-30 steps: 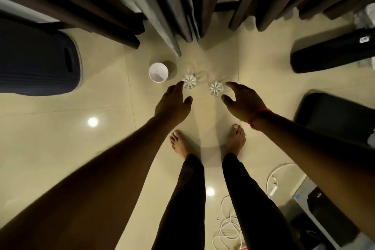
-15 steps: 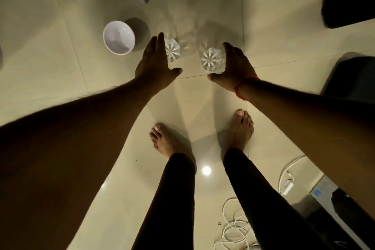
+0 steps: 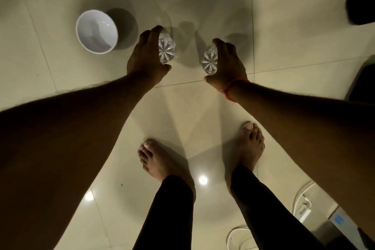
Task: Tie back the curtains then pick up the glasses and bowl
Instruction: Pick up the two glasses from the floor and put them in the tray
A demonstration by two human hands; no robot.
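My left hand (image 3: 145,61) curls round the left glass (image 3: 166,48) and my right hand (image 3: 227,65) round the right glass (image 3: 210,60), fingers on the far side and thumbs near me, both glasses upright on the floor (image 3: 203,117) ahead of my feet. The bowl (image 3: 97,31) sits on the floor just left of my left hand, well apart from my right. I judge the left hand the nearer one for the bowl, but both hands are full.

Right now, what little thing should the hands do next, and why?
Probably lift both glasses straight up. The left hand curls round the left glass, the right hand round the right glass; the white bowl sits untouched on the floor.
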